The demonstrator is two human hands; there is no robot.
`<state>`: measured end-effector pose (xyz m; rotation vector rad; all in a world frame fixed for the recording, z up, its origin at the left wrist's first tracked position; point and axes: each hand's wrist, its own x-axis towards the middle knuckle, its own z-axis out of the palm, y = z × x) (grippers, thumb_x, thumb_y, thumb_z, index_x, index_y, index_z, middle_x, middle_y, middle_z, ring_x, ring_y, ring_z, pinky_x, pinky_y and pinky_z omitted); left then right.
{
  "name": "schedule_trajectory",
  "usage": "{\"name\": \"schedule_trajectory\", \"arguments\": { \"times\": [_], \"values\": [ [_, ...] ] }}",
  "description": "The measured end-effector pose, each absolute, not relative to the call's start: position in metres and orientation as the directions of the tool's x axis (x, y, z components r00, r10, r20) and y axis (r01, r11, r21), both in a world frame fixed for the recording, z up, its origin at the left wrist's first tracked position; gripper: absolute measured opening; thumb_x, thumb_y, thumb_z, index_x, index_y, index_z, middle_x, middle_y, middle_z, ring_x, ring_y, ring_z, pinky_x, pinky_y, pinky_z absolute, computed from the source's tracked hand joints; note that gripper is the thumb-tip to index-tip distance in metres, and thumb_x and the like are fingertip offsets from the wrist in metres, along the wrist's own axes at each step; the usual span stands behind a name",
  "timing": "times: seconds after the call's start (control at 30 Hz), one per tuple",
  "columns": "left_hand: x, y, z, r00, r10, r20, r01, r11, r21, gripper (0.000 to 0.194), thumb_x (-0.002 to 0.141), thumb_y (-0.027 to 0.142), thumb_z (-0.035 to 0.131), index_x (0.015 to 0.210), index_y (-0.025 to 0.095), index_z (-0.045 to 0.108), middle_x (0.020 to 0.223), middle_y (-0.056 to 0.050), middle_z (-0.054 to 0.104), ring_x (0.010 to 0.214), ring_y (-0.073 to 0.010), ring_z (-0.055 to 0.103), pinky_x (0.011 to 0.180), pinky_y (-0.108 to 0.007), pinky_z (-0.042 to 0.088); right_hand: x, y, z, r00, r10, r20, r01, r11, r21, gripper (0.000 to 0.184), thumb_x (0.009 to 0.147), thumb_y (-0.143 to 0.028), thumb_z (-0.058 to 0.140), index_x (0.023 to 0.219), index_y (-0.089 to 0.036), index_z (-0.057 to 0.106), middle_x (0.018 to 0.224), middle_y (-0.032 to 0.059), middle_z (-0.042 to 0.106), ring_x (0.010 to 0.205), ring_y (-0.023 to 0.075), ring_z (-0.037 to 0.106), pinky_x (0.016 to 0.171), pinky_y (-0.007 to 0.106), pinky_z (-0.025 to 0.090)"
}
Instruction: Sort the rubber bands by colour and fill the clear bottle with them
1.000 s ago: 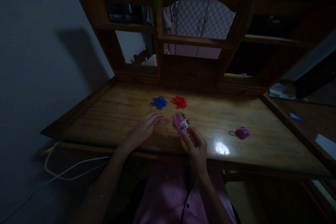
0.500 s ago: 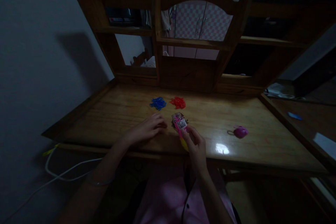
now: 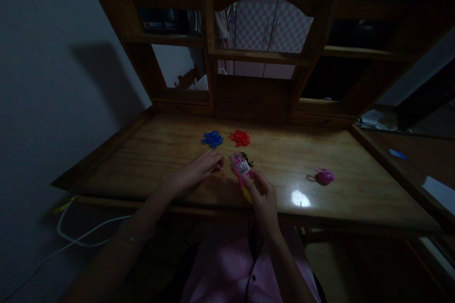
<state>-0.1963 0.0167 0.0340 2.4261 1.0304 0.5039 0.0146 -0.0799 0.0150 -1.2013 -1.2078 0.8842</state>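
Note:
My right hand [image 3: 262, 195] is closed around a small clear container [image 3: 240, 165] with a white barcode label and pink contents. Something yellow [image 3: 246, 193] shows just below the container, partly covered by my fingers. Behind the container lies a small pile of black pieces [image 3: 246, 157]. Just left of it, my left hand [image 3: 203, 168] rests low over the desk with its fingers curled together; what they hold, if anything, is too small and dark to make out. Farther back sit a pile of blue pieces [image 3: 212, 139] and a pile of red pieces [image 3: 240, 138].
The wooden desk [image 3: 170, 137] has a shelf frame [image 3: 256, 59] rising along its back edge. A purple pouch-like item [image 3: 324, 177] with a loop lies on the right side. White cables [image 3: 85, 241] hang at the lower left, beside the wall.
My left hand came down over the small pink pieces on the desk and its fingers curled in, hiding that spot. My right hand kept the container in nearly the same place.

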Motion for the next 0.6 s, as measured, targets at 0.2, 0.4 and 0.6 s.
{"name": "schedule_trajectory", "arguments": {
  "times": [0.2,0.4,0.6],
  "values": [
    [-0.231,0.004,0.057,0.551,0.823,0.136,0.644,-0.524,0.557,0.022,0.094,0.034,0.042,0.097,0.022,0.061,0.098,-0.004,0.06,0.095,-0.0212,0.054,0.087,-0.034,0.043,0.016,-0.079,0.015,0.155,0.973,0.174,0.057,0.167,-0.984,0.034,0.087,-0.043,0.063,0.109,-0.018,0.07,0.106,0.0073,0.071,0.1,0.0242,0.064,0.086,0.033,0.048],
    [-0.232,0.007,0.042,0.543,0.837,0.067,0.662,-0.476,0.579,0.022,0.089,0.029,0.051,0.107,0.023,0.062,0.099,-0.005,0.062,0.096,-0.022,0.055,0.087,-0.035,0.043,0.016,-0.079,0.014,0.144,0.976,0.163,0.041,0.159,-0.986,0.034,0.087,-0.043,0.062,0.108,-0.019,0.069,0.106,0.0071,0.071,0.101,0.0247,0.064,0.087,0.034,0.047],
    [-0.236,0.021,0.029,0.559,0.828,0.038,0.687,-0.489,0.538,0.017,0.087,0.03,0.053,0.1,0.022,0.062,0.102,-0.006,0.057,0.099,-0.0222,0.052,0.088,-0.035,0.044,0.017,-0.079,0.014,0.142,0.974,0.176,0.067,0.168,-0.984,0.033,0.086,-0.044,0.063,0.107,-0.019,0.07,0.105,0.0066,0.072,0.099,0.0243,0.064,0.087,0.034,0.048]
  ]
}}
